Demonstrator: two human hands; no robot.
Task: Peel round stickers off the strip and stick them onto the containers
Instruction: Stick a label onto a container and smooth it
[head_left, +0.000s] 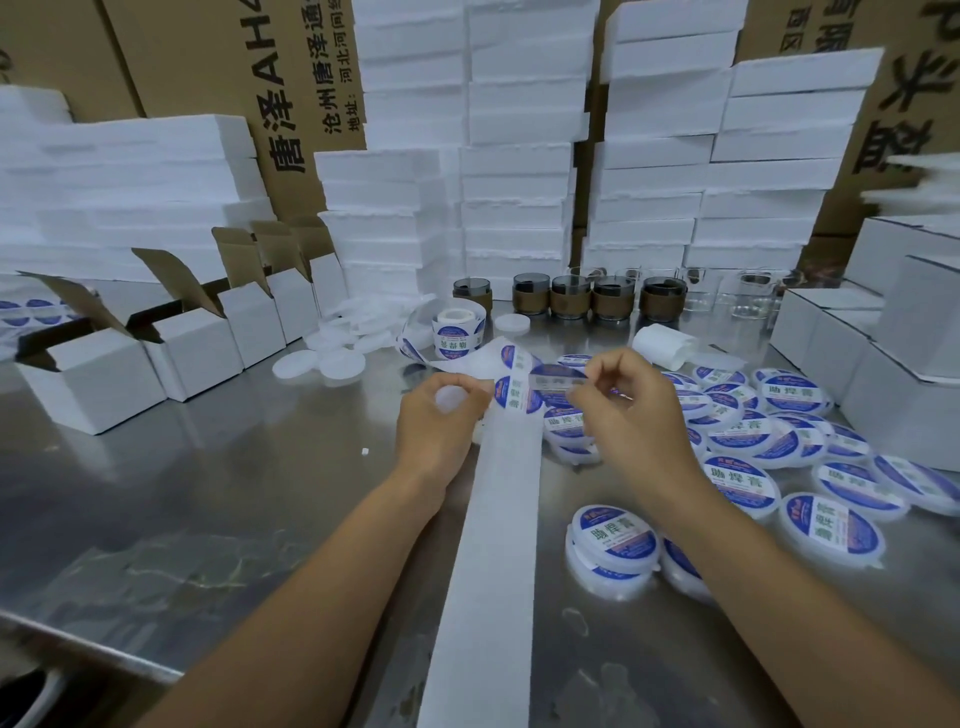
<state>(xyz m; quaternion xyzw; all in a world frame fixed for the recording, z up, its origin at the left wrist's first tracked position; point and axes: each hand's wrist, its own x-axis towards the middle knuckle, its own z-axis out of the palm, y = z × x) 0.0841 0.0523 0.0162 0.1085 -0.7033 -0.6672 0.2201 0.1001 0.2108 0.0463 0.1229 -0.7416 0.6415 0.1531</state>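
Observation:
My left hand (441, 421) grips a blank white round container (451, 399) and pinches the edge of the white backing strip (498, 519), which runs down toward me. A blue-and-white round sticker (517, 395) sits on the strip next to that hand. My right hand (623, 410) pinches another round sticker (558, 382), lifted partly off the strip. The sticker roll (460, 332) stands behind on the steel table (208, 493). Several labelled containers (613, 540) lie to the right.
Open white cartons (171, 338) line the left side, with loose white lids (337, 353) beside them. Dark jars (571, 296) and clear glasses (748, 291) stand at the back. White boxes (883, 364) sit at the right, foam blocks (519, 182) stacked behind.

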